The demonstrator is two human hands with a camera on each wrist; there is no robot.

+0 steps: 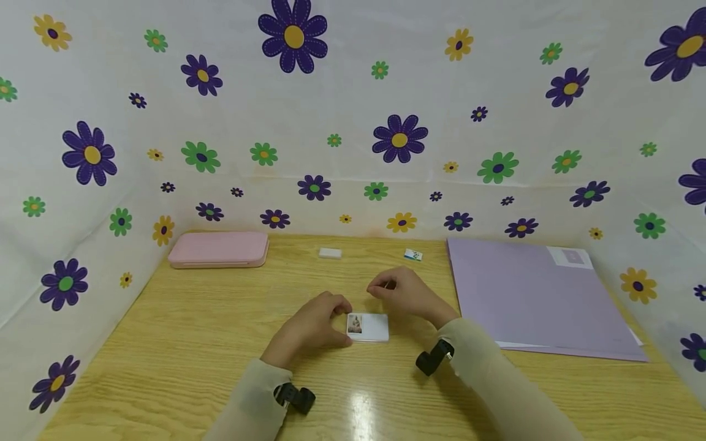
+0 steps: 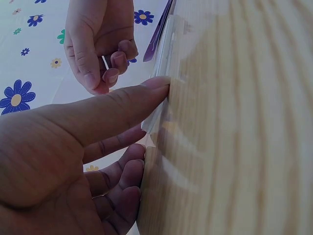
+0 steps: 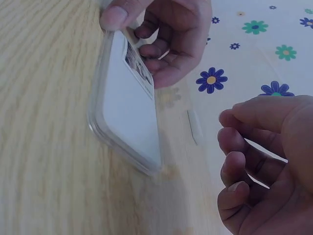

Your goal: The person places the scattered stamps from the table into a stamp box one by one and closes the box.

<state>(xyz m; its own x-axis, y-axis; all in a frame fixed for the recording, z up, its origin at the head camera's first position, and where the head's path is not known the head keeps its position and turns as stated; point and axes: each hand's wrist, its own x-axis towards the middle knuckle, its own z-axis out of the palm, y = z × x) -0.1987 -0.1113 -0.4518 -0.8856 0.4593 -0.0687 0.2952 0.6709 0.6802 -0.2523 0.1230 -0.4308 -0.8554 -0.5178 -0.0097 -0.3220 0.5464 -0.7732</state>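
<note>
Pale wooden surface (image 1: 298,278) leaves passage from the right grip (image 1: 405,293) to the small white block (image 1: 330,253) beyond; a flat white picture-bearing rectangle (image 1: 375,327) obstructs beside the left grip (image 1: 317,321), a large lilac folder (image 1: 529,294) right of the right grip.

the long, pale beige fabric left sleeve (image 1: 248,407), nearer the left edge of the light wooden worktop (image 1: 165,355), matches the right sleeve (image 1: 507,383), each with a faint greyish patch. the small, black, rounded left wrist camera (image 1: 301,400) and right wrist camera (image 1: 429,362) show silvery metallic glints. the left hand (image 1: 311,323) and right hand (image 1: 407,293) are bare.
</note>
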